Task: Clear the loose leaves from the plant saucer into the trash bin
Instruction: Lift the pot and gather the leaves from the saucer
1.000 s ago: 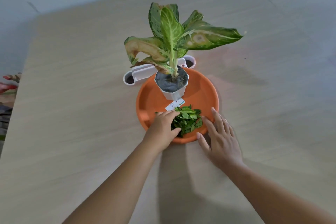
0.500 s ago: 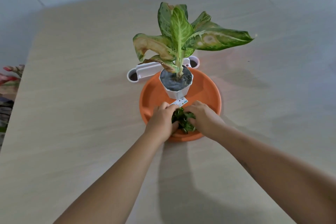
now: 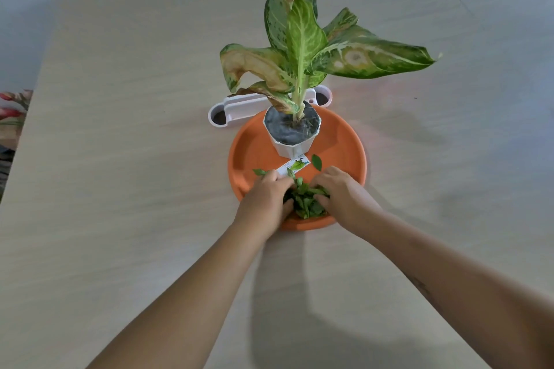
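Note:
An orange plant saucer [image 3: 251, 150] sits on the wooden table with a white pot [image 3: 292, 147] of a variegated plant [image 3: 302, 48] in its far half. A pile of small green loose leaves [image 3: 305, 199] lies at the saucer's near side. My left hand [image 3: 263, 201] and my right hand [image 3: 344, 198] cup the pile from either side, fingers curled into the leaves. One stray leaf [image 3: 316, 162] lies near the pot and another [image 3: 259, 172] by my left fingertips. A white plant label [image 3: 292, 166] lies flat in front of the pot. No trash bin is in view.
A white oblong plastic holder [image 3: 239, 108] with round wells stands just behind the saucer. The table [image 3: 120, 159] ends at the left, where red flowers [image 3: 12, 108] show beyond its edge. A pale floor lies past the far and right edges.
My right hand moved from the table beside the saucer onto the leaf pile. Both hands have squeezed the leaves together into a tighter heap, leaving two stray leaves out.

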Motion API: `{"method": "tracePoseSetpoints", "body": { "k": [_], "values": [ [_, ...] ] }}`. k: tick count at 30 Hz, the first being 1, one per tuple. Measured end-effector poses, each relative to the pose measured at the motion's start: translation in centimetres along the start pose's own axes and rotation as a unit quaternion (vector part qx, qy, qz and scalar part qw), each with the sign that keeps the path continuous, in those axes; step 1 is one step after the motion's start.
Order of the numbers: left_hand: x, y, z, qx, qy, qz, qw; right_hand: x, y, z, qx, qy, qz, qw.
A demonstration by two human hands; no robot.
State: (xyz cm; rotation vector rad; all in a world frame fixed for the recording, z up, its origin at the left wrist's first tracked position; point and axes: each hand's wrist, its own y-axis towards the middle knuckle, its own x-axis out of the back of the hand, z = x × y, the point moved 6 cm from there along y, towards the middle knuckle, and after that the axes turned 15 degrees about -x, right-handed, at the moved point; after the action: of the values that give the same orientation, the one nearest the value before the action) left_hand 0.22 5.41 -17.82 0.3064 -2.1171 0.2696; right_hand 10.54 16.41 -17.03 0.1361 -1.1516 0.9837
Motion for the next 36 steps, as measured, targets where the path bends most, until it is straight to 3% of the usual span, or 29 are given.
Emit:
{"method": "tracePoseSetpoints", "body": {
  "k": [2,5,8,11,14,20,31,36],
  "values": [
    [0.6,0.1,0.1,0.010,0.020,-0.016,1.000,0.3,-0.2,0.0,-0.008,-0.009,-0.010,1.000],
    [0.3,-0.1,0.4,0.012,0.032,0.022,0.999,-0.3,-0.3,0.0,-0.011,-0.064,0.025,0.998],
    [0.8,-0.3,0.6,0.021,0.036,0.001,0.999,0.5,-0.3,0.4,-0.014,-0.057,0.002,0.998],
    [0.7,0.0,1.1,0.039,0.085,0.060,0.994,0.3,0.1,0.5,-0.022,-0.112,0.020,0.993],
    [0.4,0.2,0.9,0.008,0.064,0.071,0.995,0.1,0.2,1.0,-0.015,-0.126,0.026,0.992],
    [0.5,0.8,1.4,0.021,0.012,0.078,0.997,0.1,1.1,1.2,-0.009,-0.173,0.044,0.984],
    [-0.3,2.4,0.1,-0.098,0.077,0.109,0.986,0.2,1.1,0.4,-0.013,-0.109,0.066,0.992],
    [0.1,1.3,0.9,-0.067,0.045,0.081,0.993,0.0,1.0,0.1,-0.006,-0.070,0.066,0.995]
  ]
}}
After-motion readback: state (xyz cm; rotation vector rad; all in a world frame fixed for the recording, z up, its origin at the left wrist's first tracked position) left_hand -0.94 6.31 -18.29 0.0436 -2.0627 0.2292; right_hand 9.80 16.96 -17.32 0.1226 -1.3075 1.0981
